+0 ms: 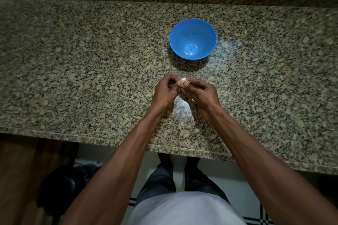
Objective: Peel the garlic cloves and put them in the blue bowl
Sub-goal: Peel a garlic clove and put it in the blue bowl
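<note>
Speckled granite counter [73, 60], and we've got garlic in hand, both hands working above it.

We're pinching the pale garlic clove [183, 80] between our left hand [165, 91] and right hand [200, 91], fingers of both curled round it, held up near the counter's front half. Just beyond sits the blue bowl [193, 23], upright, with 2 small peeled cloves [195, 46] resting apart on its bottom.

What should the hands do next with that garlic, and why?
Probably keep pulling the skin off. Both hands, left and right, pinch the garlic above the counter, and it looks still papery white. The bowl beyond holds only two small pieces, so more cloves are due.
</note>
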The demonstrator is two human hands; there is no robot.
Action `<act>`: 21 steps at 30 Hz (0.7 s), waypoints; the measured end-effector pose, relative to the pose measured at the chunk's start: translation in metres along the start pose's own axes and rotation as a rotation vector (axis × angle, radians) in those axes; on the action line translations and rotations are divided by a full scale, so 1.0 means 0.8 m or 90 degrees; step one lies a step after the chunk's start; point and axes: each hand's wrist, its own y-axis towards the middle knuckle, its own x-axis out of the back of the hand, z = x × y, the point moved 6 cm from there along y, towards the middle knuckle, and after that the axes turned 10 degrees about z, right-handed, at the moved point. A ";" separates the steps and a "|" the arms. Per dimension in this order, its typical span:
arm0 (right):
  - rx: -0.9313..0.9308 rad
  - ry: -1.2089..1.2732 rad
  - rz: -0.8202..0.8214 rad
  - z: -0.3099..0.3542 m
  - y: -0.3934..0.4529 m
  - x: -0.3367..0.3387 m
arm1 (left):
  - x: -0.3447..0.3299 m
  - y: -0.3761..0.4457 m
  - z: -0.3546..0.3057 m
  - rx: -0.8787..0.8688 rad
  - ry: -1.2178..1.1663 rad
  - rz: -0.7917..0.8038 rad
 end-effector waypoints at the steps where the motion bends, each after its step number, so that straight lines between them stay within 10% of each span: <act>1: -0.011 0.032 0.006 0.000 0.000 -0.001 | 0.002 0.001 0.000 -0.001 -0.021 -0.005; 9: -0.078 0.239 0.004 -0.011 0.007 -0.011 | -0.003 -0.005 0.001 -0.023 -0.137 -0.125; 21: -0.014 0.080 -0.017 -0.008 0.003 -0.001 | -0.010 0.011 0.003 0.062 -0.010 -0.045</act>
